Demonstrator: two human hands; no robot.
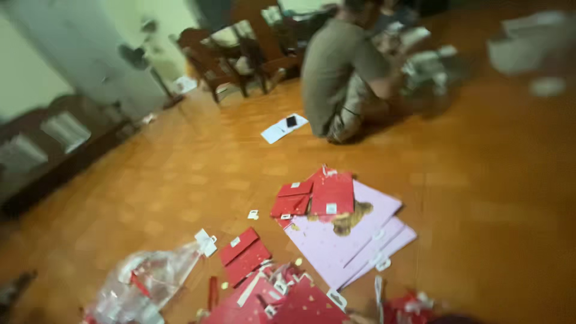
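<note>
- Orange-brown wooden floor (180,180) fills the blurred view; wooden chairs (222,57) stand at the far left, by a pale wall.
- Your own hands do not appear in the picture, so you cannot tell how their fingers stand or whether they hold anything.
- Nearest you, at the bottom edge, lies a heap of red paper bags (288,297), flattened and overlapping.
- Just left of that heap sits a crumpled clear plastic wrapper (144,285).
- Slightly farther, a single red folded bag (243,255) lies apart from the heap.
- Pale pink sheets (354,240) spread to the right, fanned on the floor.
- More red bags (318,195) rest on the far-left corner of those sheets.
- Far across the floor, another person (345,66) sits facing away; a white paper (283,128) with a small dark object on it lies just left of them.
</note>
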